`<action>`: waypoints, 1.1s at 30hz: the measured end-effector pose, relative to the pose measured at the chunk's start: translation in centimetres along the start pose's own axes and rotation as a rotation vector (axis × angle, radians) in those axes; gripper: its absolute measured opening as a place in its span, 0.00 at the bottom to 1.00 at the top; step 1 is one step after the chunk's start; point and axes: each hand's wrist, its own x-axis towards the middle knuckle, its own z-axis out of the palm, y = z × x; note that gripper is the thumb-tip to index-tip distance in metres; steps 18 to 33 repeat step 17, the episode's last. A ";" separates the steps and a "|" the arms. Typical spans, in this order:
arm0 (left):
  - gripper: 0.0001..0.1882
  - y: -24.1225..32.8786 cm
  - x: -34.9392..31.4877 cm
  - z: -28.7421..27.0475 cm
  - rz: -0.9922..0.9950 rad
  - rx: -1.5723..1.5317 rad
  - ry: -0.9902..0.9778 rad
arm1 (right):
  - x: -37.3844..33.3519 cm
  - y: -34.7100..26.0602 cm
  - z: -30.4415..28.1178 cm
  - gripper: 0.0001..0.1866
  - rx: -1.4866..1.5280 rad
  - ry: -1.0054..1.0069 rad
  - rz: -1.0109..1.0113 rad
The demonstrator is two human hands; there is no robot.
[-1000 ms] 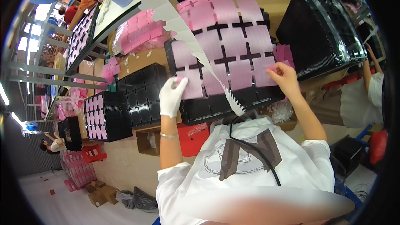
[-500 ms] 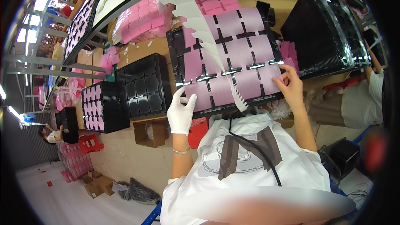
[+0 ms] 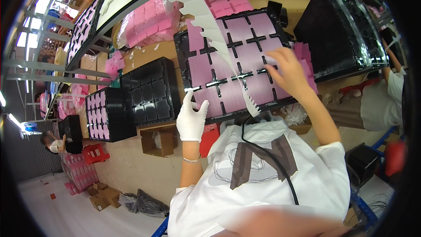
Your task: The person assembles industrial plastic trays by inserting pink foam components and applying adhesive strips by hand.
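Observation:
A black plastic tray (image 3: 219, 117) lies in front of me, its compartments filled with pink sheets (image 3: 230, 94) between raised black cross-shaped dividers. My left hand (image 3: 191, 116), in a white glove, rests at the tray's near left edge. Its thumb and index finger are apart, with nothing visible between them. Bare and slightly blurred, my right hand (image 3: 287, 72) is over the right part of the tray. Its fingers are bent and the thumb stands apart from them; a small pale spot shows near the fingertips, too faint to name. A strip of white toothed material (image 3: 215, 30) hangs across the view, partly hiding the tray.
To the left stand another black tray stack (image 3: 149, 90) and a stack topped with pink pieces (image 3: 98, 114). A tall wrapped black stack (image 3: 337, 35) is at the right. Pink bundles (image 3: 149, 22) lie behind. Below the table edge sits a cardboard box (image 3: 158, 141). Other people are nearby.
My right hand has moved from the tray's right edge inward and slightly up over the pink sheets. The left hand has stayed at the near left edge.

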 end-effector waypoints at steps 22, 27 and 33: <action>0.39 0.1 4.5 -1.5 0.325 0.054 0.295 | 10.3 1.0 13.7 0.31 -0.151 -0.323 -0.417; 0.39 0.1 4.5 -1.5 0.325 0.054 0.295 | 10.3 1.0 13.7 0.31 -0.151 -0.323 -0.417; 0.39 0.1 4.5 -1.5 0.325 0.054 0.295 | 10.3 1.0 13.7 0.31 -0.151 -0.323 -0.417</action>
